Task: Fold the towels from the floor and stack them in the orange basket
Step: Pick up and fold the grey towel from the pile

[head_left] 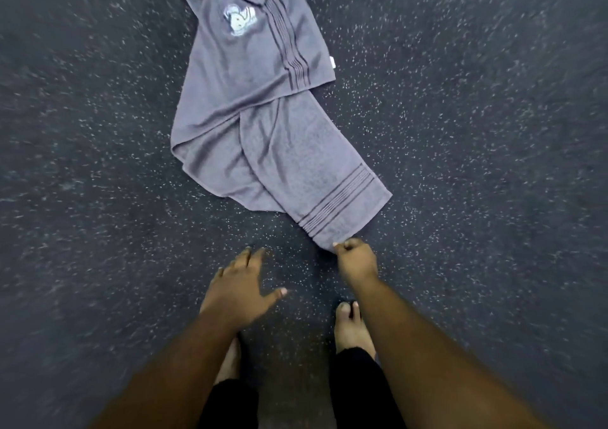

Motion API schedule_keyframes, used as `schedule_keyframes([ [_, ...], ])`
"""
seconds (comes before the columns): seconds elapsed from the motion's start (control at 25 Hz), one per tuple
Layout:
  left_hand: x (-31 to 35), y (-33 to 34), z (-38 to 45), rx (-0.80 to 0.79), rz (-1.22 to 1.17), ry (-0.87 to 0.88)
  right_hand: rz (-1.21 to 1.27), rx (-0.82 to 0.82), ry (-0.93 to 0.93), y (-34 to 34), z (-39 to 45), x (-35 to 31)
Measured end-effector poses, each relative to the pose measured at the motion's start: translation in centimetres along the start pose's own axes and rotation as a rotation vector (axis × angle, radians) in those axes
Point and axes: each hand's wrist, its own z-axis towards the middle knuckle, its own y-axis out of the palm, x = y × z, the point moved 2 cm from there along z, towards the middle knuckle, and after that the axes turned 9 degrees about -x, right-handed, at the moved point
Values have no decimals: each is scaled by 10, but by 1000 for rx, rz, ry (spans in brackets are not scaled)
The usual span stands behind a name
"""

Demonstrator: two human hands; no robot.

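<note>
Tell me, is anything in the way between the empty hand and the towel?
Nothing visible is. The left hand hovers open over bare floor, and only floor lies between it and the towel. The right hand already pinches the towel's near corner. The orange basket is not in view.

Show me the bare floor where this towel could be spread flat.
Bare speckled floor lies left of the grey towel, and again right of it. It is crowded near the feet, where the right hand pinches the towel's corner beside the open left hand.

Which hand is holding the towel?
The right hand pinches the grey towel's near corner. The left hand is spread open, holding nothing.
</note>
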Motion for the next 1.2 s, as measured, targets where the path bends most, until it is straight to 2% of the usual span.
schedule_keyframes([
  [0.2,25,-53,-89,9,49,31,83,15,-49,-30,-106,-32],
  [0.4,90,-125,-277,50,179,150,173,82,-138,-108,-327,-53],
  [0.52,122,-147,-383,76,309,263,249,137,-145,-143,-458,-34],
  [0.68,161,-140,-517,55,557,407,451,339,-140,-165,-634,36],
  [0.84,221,-84,-603,25,787,586,628,507,-35,-167,-746,143],
  [0.92,264,-36,-639,6,921,701,709,605,11,-170,-791,211],
  [1.08,349,90,-705,4,1163,870,849,811,82,-165,-866,364],
  [1.2,400,193,-751,-9,1264,960,899,882,146,-153,-916,472],
])
